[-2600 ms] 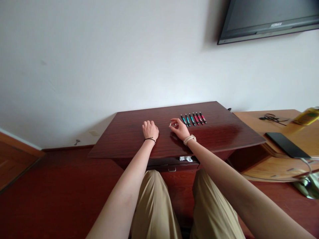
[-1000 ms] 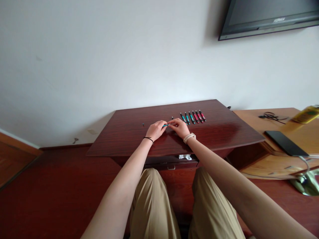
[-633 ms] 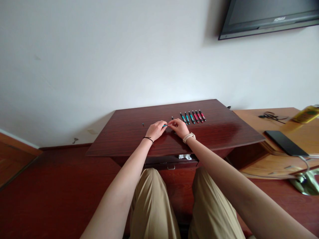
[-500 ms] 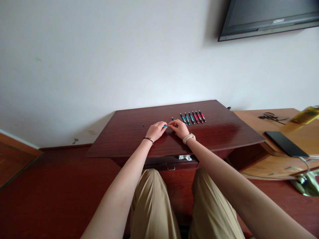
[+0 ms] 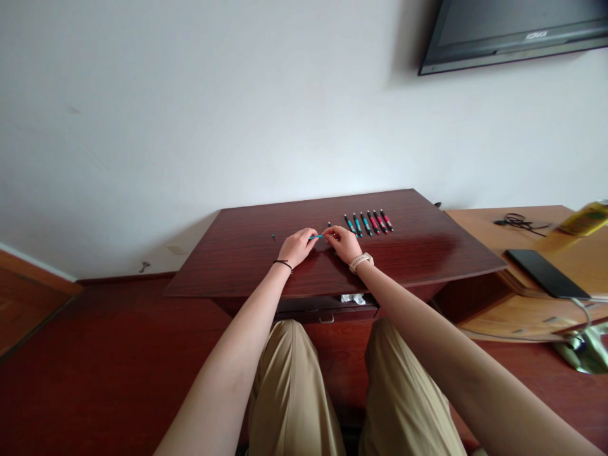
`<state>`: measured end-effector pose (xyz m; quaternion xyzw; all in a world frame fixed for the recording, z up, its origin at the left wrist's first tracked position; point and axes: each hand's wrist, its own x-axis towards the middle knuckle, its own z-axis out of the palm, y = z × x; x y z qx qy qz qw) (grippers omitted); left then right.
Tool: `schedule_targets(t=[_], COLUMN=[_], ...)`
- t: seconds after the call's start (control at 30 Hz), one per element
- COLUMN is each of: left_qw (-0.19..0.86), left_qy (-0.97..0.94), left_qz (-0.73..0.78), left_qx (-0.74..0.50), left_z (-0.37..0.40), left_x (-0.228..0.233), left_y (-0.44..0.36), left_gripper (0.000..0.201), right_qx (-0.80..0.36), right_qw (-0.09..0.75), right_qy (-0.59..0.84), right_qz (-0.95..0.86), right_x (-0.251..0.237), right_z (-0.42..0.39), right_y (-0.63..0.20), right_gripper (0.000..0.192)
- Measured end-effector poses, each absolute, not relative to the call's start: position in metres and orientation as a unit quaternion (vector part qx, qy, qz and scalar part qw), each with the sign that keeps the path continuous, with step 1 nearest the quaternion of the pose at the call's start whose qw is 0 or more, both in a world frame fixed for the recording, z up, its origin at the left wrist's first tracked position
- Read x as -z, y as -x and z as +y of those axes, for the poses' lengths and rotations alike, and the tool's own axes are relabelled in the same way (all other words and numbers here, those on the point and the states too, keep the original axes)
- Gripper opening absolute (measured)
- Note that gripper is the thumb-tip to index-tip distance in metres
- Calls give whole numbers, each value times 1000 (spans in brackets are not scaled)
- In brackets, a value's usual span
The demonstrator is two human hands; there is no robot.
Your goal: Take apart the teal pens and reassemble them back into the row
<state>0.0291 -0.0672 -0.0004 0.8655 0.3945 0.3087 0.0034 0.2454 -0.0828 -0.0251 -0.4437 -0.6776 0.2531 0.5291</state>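
Pinching a slim teal pen point(image 5: 315, 237) between them, left hand point(image 5: 296, 247) and right hand point(image 5: 344, 244) grip its ends.

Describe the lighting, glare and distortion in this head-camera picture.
Head view: soft, even daylight, no hard shadows; a pale sheen glares off the glossy dark red wooden desk at its right side. The wide lens bends straight edges and enlarges the forearms. The left hand and right hand, pinching a thin teal pen piece, look small but fairly sharp; the yellow bottle at the frame edge is smeared.
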Motion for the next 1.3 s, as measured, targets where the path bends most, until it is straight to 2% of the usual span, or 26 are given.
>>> schedule_targets(t=[0.63,1.03,1.3], left_qw=[-3,-1,1], left_qy=[-864,-869,-880], left_qz=[402,389,364], left_qx=[-303,-305,-304], left_z=[-67,-70,-69], left_x=[3,-1,-1], left_y=[-26,-27,-26], left_gripper=[19,15,15], right_qx=[-326,-386,-370], right_qw=[586,558,545], right_qy=[415,420,441], right_qz=[-615,-603,-610], right_x=[24,25,24], right_z=[-81,-83,-83], right_y=[-244,-242,-242], right_gripper=[35,40,45])
